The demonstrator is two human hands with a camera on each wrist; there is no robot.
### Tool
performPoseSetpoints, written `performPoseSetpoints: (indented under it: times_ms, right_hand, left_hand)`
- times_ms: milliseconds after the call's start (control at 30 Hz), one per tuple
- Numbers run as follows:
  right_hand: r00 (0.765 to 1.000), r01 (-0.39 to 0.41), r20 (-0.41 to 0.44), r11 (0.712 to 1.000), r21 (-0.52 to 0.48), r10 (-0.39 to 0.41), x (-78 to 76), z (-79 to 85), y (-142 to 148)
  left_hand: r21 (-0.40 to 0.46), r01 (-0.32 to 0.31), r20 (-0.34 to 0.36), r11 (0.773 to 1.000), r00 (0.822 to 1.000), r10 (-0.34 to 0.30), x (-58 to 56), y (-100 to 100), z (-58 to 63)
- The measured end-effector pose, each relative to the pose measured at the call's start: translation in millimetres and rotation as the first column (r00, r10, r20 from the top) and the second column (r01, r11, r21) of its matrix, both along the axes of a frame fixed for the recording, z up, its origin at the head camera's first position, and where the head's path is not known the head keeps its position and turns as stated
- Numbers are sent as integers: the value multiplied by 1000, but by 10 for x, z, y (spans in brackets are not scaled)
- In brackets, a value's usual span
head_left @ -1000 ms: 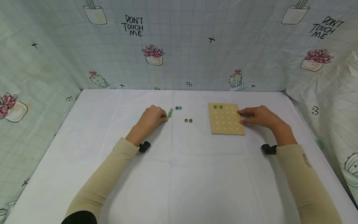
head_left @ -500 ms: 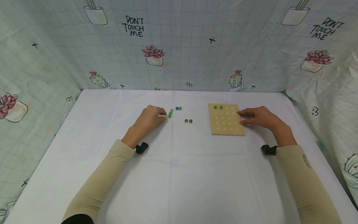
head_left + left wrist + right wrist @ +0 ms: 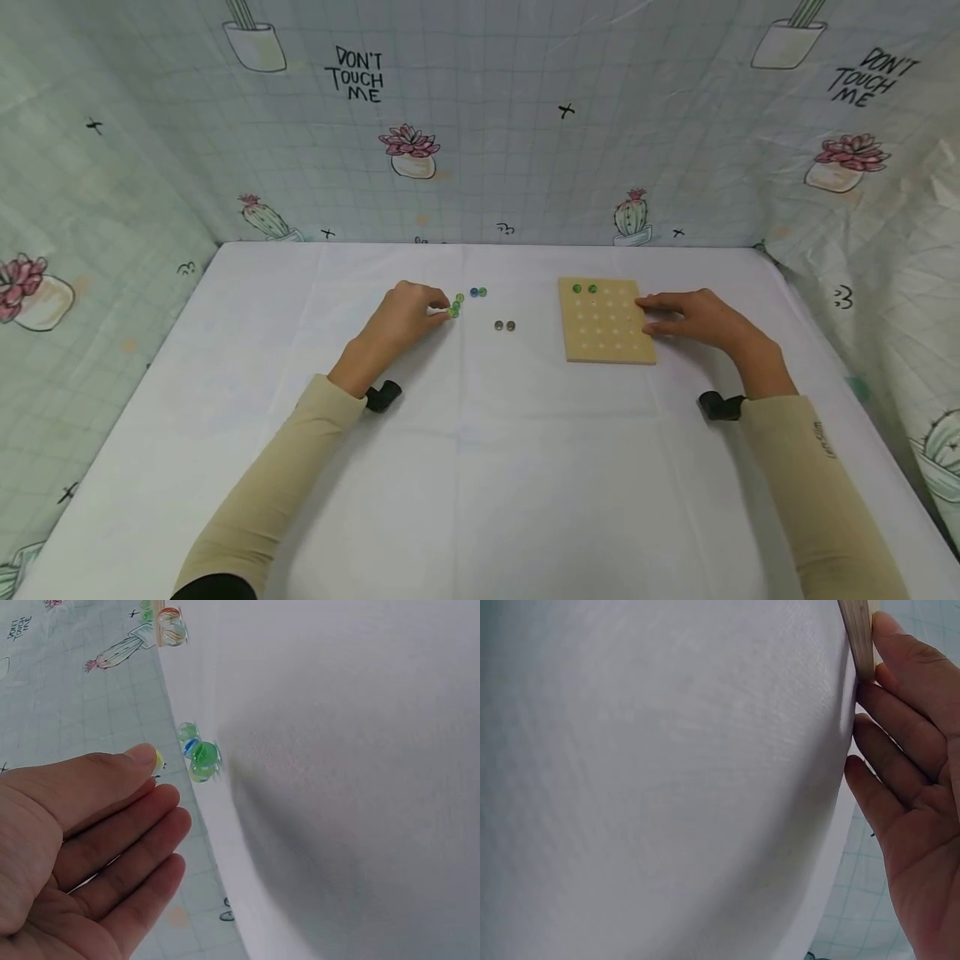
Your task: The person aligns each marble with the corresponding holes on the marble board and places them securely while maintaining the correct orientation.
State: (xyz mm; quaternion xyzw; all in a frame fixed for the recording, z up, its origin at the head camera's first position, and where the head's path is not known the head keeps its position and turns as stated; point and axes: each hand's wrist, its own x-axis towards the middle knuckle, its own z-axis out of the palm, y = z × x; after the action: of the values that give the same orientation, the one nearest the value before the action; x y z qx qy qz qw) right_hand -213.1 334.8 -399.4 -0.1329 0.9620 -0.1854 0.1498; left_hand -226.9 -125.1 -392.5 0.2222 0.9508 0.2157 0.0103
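Observation:
My left hand (image 3: 405,321) pinches a small yellow-green marble (image 3: 159,760) between thumb and forefinger, which mostly cover it. Right beside these fingertips, green marbles (image 3: 459,297) sit close together on the white table. A blue marble (image 3: 474,292) touches a green one (image 3: 483,292) a little farther back. To the right lies a tan wooden board (image 3: 600,342) with rows of shallow hollows; two green marbles (image 3: 584,288) sit in its far-left hollows. The fingertips of my right hand (image 3: 693,319) rest against the board's right edge, and the right wrist view shows them at its side (image 3: 860,637).
Two brownish marbles (image 3: 505,326) lie side by side between the left hand and the board. The white-covered table (image 3: 480,483) ends at a patterned cloth backdrop (image 3: 495,150), with more cloth on both sides.
My left hand has drawn back slightly, then moved a little right towards the green marbles, with the yellow-green marble at its fingertips. The right hand and board stay in place.

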Motion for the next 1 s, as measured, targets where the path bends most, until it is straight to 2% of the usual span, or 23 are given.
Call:
performPoseSetpoints:
  times_ms: [267,500,767,1000]
  right_hand:
    - [1000,-21,-12,1000,14,21,9,-7,0]
    - [999,-46,4,997,64,46,-13,13,-2]
    - [998,-70,-1,995,64,70,-16,42,-23]
    - [999,-48,-10,997,68,48,-22,17,-32]
  left_hand:
    - [7,-6,-5,1000,1000,6,20,-14,-4]
    - [11,-5,5,1000,1000,5,24,-25,3]
    - [31,-7,17,1000,1000,6,18,-49,7]
    - [34,-4,10,999,1000,3,2,-37,5]
